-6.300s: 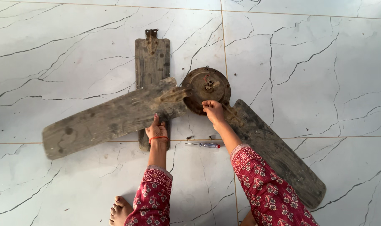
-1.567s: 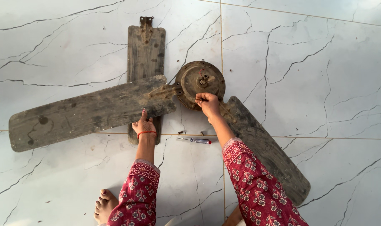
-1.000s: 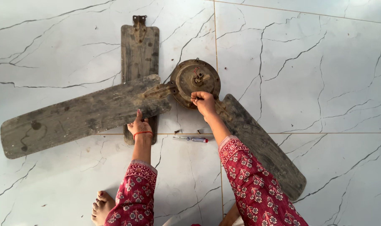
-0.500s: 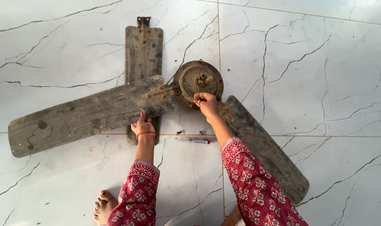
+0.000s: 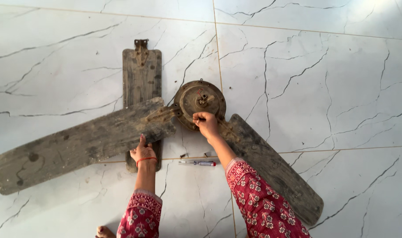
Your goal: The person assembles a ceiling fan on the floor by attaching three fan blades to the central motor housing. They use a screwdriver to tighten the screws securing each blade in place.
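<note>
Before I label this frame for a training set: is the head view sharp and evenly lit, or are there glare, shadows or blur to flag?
Head view: sharp overall; the fan hub, both hands and the tile veining are crisp. Lighting is soft daylight, with blown-out glare on the floor at top right. Shadows are faint, only thin ones under the blades. The right hand at the hub and the left hand on the long blade show no motion blur.

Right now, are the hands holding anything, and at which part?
The right hand grips the lower rim of the fan's round motor hub. The left hand only presses flat on the detached blade, near its lower end.
</note>
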